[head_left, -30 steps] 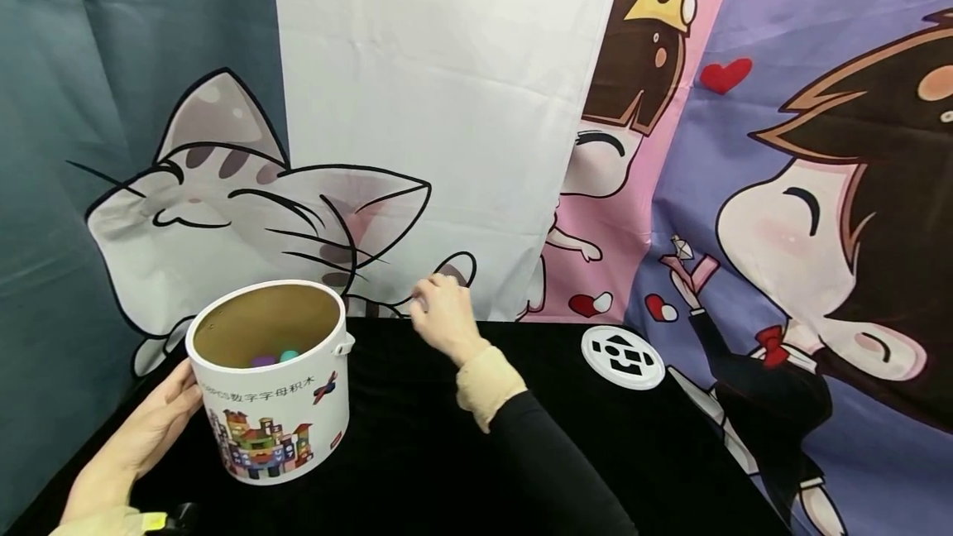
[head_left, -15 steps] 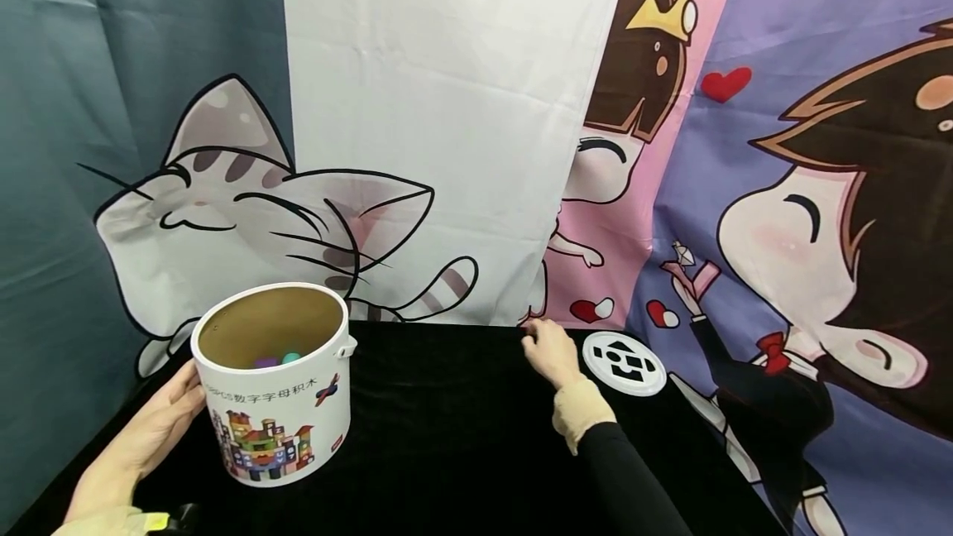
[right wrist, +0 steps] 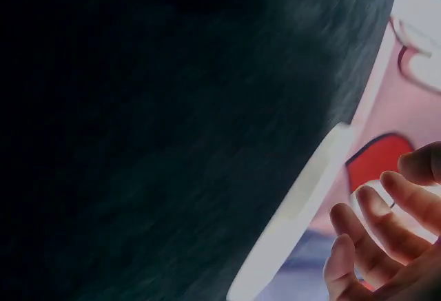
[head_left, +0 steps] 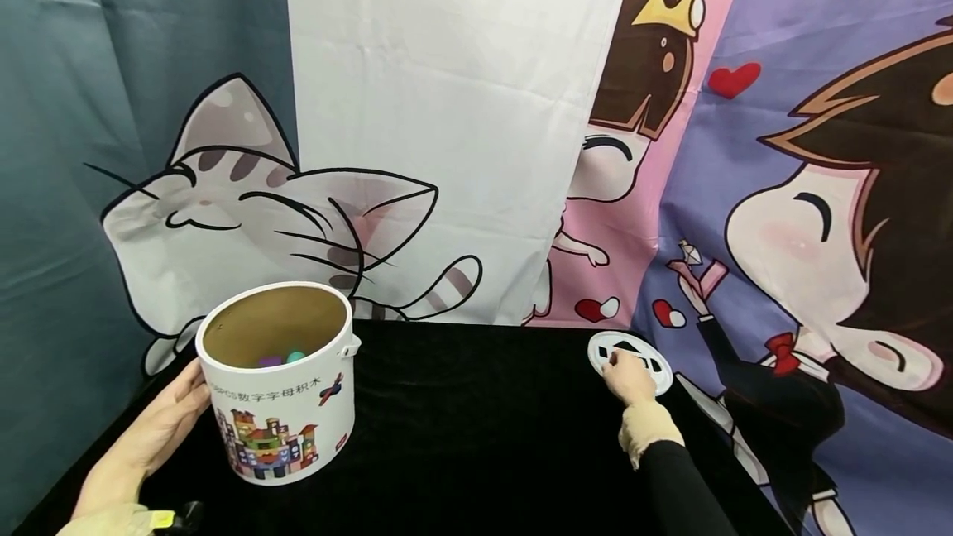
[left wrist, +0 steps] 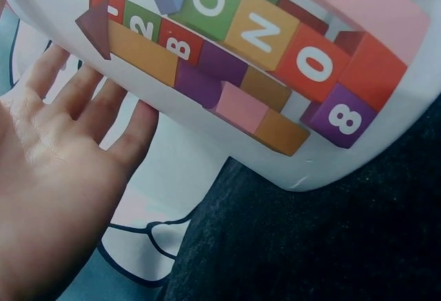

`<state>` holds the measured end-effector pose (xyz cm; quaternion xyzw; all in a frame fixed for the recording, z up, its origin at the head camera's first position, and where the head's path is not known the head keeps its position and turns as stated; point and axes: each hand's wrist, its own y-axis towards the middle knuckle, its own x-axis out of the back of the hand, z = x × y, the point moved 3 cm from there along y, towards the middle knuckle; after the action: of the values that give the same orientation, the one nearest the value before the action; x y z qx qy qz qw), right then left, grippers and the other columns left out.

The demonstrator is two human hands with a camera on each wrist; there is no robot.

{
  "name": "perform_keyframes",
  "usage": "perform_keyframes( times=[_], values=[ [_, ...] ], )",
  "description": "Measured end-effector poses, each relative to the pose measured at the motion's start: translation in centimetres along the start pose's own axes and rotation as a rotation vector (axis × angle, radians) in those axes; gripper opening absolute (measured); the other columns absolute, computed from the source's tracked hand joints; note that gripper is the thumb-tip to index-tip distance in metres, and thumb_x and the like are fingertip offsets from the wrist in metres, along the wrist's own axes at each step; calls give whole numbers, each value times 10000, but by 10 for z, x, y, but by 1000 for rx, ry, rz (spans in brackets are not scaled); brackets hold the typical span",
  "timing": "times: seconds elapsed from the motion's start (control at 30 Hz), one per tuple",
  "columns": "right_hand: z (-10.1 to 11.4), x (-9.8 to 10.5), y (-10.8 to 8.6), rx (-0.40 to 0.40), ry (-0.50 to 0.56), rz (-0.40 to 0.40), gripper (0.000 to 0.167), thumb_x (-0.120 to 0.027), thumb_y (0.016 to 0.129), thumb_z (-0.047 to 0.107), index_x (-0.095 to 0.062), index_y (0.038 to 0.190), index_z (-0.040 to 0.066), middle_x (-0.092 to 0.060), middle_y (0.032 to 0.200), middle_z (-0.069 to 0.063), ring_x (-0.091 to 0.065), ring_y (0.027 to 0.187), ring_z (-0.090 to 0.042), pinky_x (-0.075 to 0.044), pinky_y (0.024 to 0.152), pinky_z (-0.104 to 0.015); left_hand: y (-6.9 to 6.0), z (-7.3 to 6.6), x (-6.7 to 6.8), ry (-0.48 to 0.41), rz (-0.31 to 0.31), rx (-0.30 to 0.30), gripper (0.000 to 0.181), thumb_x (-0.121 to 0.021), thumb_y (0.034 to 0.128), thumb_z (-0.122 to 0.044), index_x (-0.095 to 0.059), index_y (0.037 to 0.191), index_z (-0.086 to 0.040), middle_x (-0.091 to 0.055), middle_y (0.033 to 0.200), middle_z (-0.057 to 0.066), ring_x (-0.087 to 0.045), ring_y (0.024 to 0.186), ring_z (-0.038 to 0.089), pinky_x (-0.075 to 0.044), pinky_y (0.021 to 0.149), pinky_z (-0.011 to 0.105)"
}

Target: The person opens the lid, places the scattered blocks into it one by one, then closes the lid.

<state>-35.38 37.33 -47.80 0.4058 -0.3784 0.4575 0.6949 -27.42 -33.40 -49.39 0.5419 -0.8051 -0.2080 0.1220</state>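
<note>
A white bucket point(head_left: 279, 428) printed with colourful letter blocks stands upright on the left of the black cloth. Inside it a purple block point(head_left: 270, 362) and a teal block point(head_left: 295, 356) show; the rest of the inside is hidden by the wall. My left hand point(head_left: 152, 433) rests on the bucket's left side, its fingers extended against the wall in the left wrist view. At the right lies a round white lid point(head_left: 661, 366) with shaped cut-outs. Over its near part is my right hand point(head_left: 631, 379); in the right wrist view its fingers bend loosely above the lid, holding nothing.
Black cloth point(head_left: 462, 428) covers the table between bucket and lid. Behind the table hangs a cartoon curtain point(head_left: 447, 106), its lower edge close to the lid. A small handle lug point(head_left: 351, 346) sticks out from the bucket's right side.
My right hand has moved right, from beyond the bucket across the black cloth to over the lid. My left hand stays on the bucket, which keeps its place.
</note>
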Motion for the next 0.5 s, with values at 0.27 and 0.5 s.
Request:
perform_keyframes(
  times=[0.27, 0.5],
  values=[
    [-53, 18, -8, -158, 13, 25, 281, -470, 885, 242, -674, 965, 66, -574, 1181, -327, -563, 1013, -526, -448, 723, -615, 0, 5, -4, 44, -15, 63, 621, -329, 1066, -61, -5, 1585, -162, -225, 1493, -184, -298, 1269, -153, -271, 966, 106],
    [-73, 23, -10, -239, 31, 122, 411, -444, 885, 275, -627, 1084, -34, -467, 1228, -418, -473, 1100, -595, -432, 792, -649, 0, 1, -1, 67, -11, 78, 610, -321, 1074, -88, -2, 1586, -181, -223, 1491, -185, -303, 1259, -161, -280, 946, 104]
  ],
)
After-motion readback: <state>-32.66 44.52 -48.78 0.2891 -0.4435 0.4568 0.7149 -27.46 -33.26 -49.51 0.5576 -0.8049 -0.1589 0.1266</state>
